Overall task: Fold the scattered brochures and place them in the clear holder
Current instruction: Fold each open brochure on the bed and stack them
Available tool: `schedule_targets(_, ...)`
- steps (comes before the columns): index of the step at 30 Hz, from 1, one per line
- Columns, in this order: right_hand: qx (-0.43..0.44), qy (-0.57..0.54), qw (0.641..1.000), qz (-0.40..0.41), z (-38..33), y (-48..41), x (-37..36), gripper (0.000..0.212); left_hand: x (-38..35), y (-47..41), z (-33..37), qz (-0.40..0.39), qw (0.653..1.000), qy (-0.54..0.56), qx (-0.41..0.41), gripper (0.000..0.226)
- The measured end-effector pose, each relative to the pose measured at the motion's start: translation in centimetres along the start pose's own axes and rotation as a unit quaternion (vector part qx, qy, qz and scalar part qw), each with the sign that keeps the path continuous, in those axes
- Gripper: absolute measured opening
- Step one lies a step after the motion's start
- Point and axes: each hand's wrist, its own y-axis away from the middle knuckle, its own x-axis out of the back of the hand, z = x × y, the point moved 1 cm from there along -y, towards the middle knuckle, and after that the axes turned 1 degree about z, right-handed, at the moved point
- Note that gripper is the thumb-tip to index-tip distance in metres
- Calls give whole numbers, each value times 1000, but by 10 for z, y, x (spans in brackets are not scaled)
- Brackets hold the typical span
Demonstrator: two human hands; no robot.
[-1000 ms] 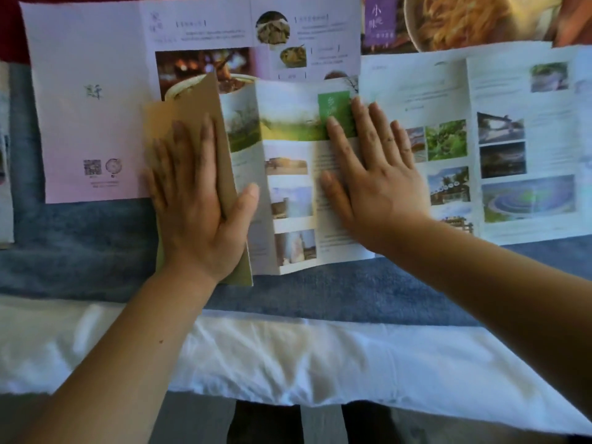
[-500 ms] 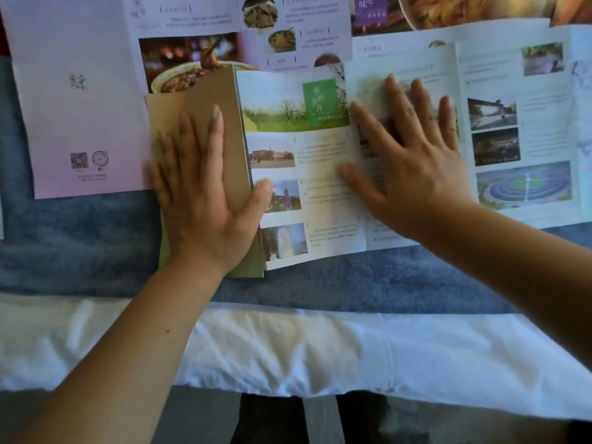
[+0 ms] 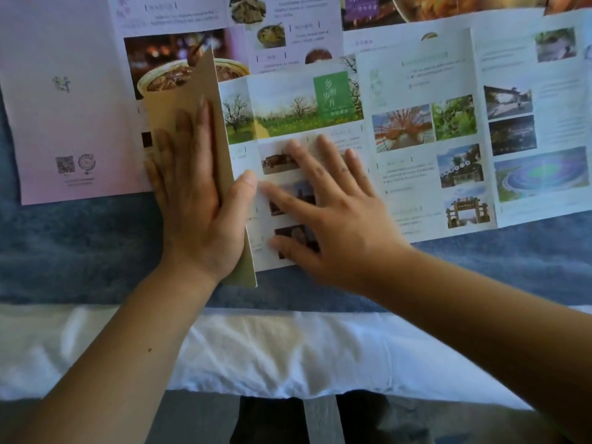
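left hand (image 3: 195,200) flat, fingers straight, pressing the tan flap (image 3: 192,88) over the green brochure (image 3: 288,104). right hand (image 3: 330,216) also flat, fingers spread, on the middle panel at its 3 o'clock. flap's corner at 12 o'clock stands off the page. risk: skewed crease if the edges are not square, and paper sliding on the blue cloth (image 3: 80,251). pink brochure (image 3: 64,123) at 10 o'clock lies partly under the flap and may get dragged. clear holder not in view.

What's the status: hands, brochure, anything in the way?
Left hand flat on tan flap. Right hand flat on brochure middle panel. Pink brochure partly underneath; holder unseen.
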Motion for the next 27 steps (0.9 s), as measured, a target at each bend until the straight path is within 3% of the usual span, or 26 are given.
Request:
schedule_targets(5,-10,-22,998,52,-12,-4,-13,62,-3,-2,11,-7,999,23,-21,80)
schedule_targets(9,-28,-58,997,40,-4,-8,-5,65,-10,-5,15,-2,1000,-10,-18,81)
schedule_targets(15,-133,42,989,42,75,4,25,70,-13,-5,15,-3,1000,-13,-16,80)
schedule_targets(19,-131,34,989,61,118,8,34,67,-18,-6,17,-16,999,-34,-27,81)
schedule_targets(27,-153,40,980,120,87,-1,10,61,-38,-9,47,-17,996,-73,-48,84)
